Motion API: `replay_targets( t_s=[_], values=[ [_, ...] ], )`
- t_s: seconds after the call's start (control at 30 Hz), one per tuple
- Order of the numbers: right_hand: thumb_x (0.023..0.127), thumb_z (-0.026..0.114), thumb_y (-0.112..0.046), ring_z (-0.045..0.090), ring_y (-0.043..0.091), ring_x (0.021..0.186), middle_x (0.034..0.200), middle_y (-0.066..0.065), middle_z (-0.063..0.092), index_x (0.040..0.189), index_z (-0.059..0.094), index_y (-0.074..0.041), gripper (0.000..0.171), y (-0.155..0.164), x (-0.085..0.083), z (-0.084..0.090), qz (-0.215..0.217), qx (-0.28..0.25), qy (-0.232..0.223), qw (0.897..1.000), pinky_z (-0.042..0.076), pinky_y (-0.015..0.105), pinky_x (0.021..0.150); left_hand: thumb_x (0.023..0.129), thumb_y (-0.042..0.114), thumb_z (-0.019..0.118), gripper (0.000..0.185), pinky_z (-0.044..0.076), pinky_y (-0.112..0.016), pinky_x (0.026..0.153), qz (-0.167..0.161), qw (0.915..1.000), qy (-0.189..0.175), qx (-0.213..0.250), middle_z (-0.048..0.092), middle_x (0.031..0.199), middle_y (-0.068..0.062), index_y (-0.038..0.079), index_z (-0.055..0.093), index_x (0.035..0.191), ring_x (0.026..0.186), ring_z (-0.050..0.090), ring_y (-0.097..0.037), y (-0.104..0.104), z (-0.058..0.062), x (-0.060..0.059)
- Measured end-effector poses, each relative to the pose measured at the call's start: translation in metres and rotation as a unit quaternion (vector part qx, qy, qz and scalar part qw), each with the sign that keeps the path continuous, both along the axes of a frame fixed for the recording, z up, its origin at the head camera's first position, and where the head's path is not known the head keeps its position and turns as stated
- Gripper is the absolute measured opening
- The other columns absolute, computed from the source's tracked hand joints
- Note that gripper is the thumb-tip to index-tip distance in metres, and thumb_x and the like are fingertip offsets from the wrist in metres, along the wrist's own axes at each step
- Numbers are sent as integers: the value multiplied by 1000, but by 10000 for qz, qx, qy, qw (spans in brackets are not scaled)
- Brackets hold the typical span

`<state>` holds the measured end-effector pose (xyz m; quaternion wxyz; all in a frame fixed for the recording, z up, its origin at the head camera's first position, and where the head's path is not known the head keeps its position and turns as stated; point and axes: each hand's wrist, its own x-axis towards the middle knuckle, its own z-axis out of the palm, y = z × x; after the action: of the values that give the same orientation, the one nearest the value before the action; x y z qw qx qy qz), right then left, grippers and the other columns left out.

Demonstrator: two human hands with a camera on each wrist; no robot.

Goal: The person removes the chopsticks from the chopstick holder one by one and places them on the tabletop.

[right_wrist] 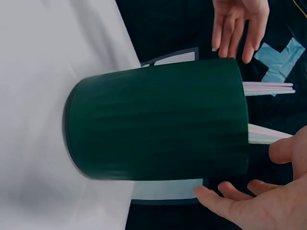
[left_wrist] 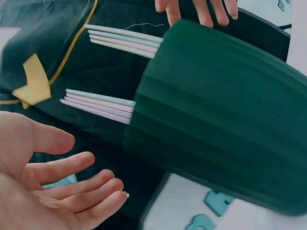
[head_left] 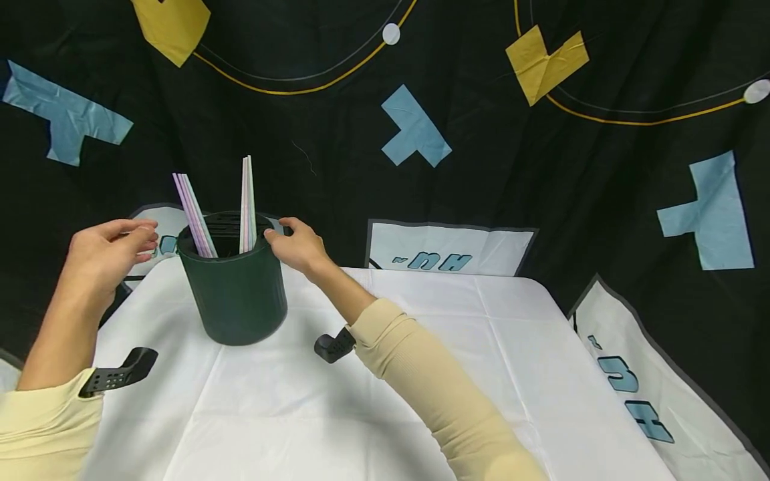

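Observation:
A dark green ribbed cylindrical holder stands upright near the far left edge of the white-covered table. Two bundles of pastel straws stick out of it, one leaning left and one upright. My left hand hovers just left of the rim with relaxed fingers, apart from the holder. On the other side my right hand sits at the rim; its fingers lie loosely along the holder's outer wall without a clear grip.
A black cloth printed with blue and yellow shapes hangs behind and around the table. The table's far edge runs just behind the holder. Black wrist mounts sit on both forearms. White cloth stretches to the right and front.

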<state>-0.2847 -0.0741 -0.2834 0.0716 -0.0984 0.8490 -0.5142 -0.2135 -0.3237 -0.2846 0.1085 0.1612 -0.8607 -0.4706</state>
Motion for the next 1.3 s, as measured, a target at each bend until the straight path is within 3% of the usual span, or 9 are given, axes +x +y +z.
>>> replay_targets(
  t_s=[0.13,0.27,0.4,0.47,0.57,0.87,0.97,1.07,1.3],
  values=[
    [103,55,-43,51,29,138,151,5,53,151,48,-22,53,-8,-3,-7,-303,-258,-195,9990,48,48,110,106,55,31,74,47,-30,109,-660,9959,-170,591,26,164,-25,7,21,162,145,40,-39,-6,-9,-13],
    [103,52,-49,56,27,132,150,4,53,152,46,-22,57,-15,-7,-16,-355,-560,-475,9967,52,45,105,107,47,36,74,55,-16,88,-1293,9831,-188,1285,56,148,-8,2,13,162,121,64,-11,-11,-21,-27],
    [101,52,-52,59,25,129,146,3,56,149,51,-22,56,-22,-9,-24,-366,-801,-686,9938,54,42,104,106,48,41,79,47,-40,108,-1491,9708,-342,1850,59,105,24,2,10,162,91,62,10,-13,-30,-35],
    [100,54,-52,60,24,128,142,3,59,146,53,-22,55,-25,-10,-27,-438,-906,-729,9923,54,40,103,106,52,39,81,35,-50,116,-1517,9668,-466,2001,61,123,9,4,7,163,110,61,0,-11,-33,-37],
    [99,56,-50,61,23,126,141,2,59,145,54,-22,53,-28,-9,-30,-549,-1031,-743,9904,54,39,103,104,56,39,84,28,-54,117,-1495,9624,-582,2192,36,155,-13,8,4,163,139,44,-25,-9,-34,-39],
    [99,59,-43,65,20,115,133,2,64,140,59,-22,45,-22,-11,-33,-600,-1245,-611,9885,59,39,94,108,46,33,72,39,-52,106,-1443,9704,-428,1887,47,131,-7,-3,18,158,87,63,6,-1,-35,-40],
    [100,59,-41,65,21,114,131,4,65,141,58,-21,45,-10,-13,-34,-450,-1281,-574,9891,59,42,94,108,46,30,73,40,-52,107,-1489,9714,-462,1793,38,151,-25,-3,15,159,116,66,-20,11,-34,-38],
    [102,57,-39,65,24,117,136,7,63,144,56,-19,47,9,-15,-35,-277,-1322,-541,9894,58,45,96,108,47,30,75,39,-52,107,-1582,9696,-469,1809,23,164,-29,-2,10,161,145,40,-42,27,-34,-37],
    [103,55,-35,65,34,117,144,14,58,152,46,-15,53,66,-16,-35,-67,-1331,-680,9887,55,49,102,108,47,38,73,44,-53,105,-1730,9691,-303,1730,30,162,-27,2,18,161,145,39,-45,75,-39,-37]
  ],
)
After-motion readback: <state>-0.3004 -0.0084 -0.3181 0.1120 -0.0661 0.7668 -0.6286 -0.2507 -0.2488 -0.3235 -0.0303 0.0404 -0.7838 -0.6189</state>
